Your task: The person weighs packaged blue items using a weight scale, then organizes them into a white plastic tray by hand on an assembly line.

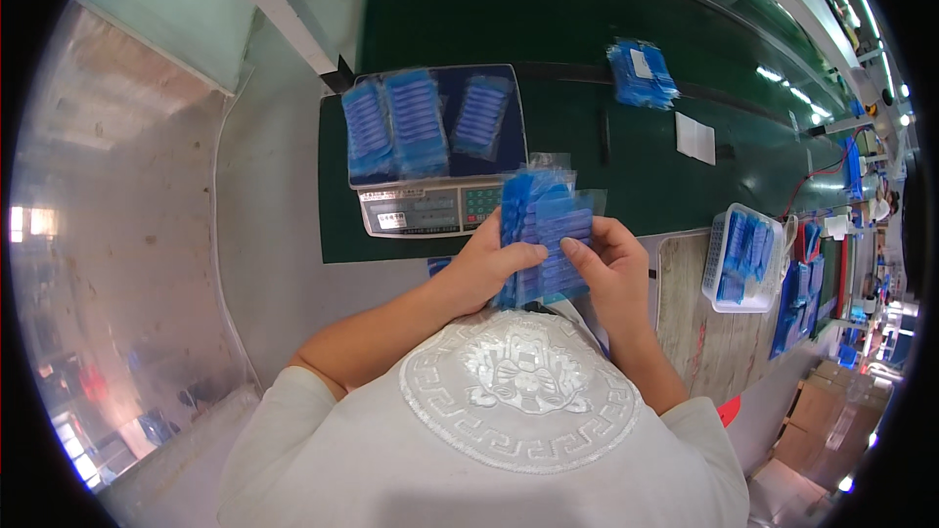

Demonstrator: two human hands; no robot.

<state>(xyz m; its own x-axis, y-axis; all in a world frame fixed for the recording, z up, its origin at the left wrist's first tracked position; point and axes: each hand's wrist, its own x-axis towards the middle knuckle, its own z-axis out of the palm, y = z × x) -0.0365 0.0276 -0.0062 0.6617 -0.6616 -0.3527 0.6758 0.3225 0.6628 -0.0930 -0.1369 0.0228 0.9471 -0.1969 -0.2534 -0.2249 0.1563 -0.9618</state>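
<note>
Close in front of my chest, both hands hold a bunch of flat clear packets with blue, ridged contents (543,225). My left hand (489,259) grips the bunch from the left, thumb lying across the front. From the right, my right hand (611,259) pinches a front packet between thumb and curled fingers. Just beyond stands a digital weighing scale (411,210) with a dark blue pan. On that pan lie several similar blue packets (416,117), grouped at the left, and another packet group (482,115) at the right.
A green worktable (577,137) carries a blue packet pile (643,73), a white paper slip (695,138) and a dark thin stick (603,135). At right, a white plastic basket (719,279) holds blue packets. Cardboard boxes (822,411) stand at the lower right.
</note>
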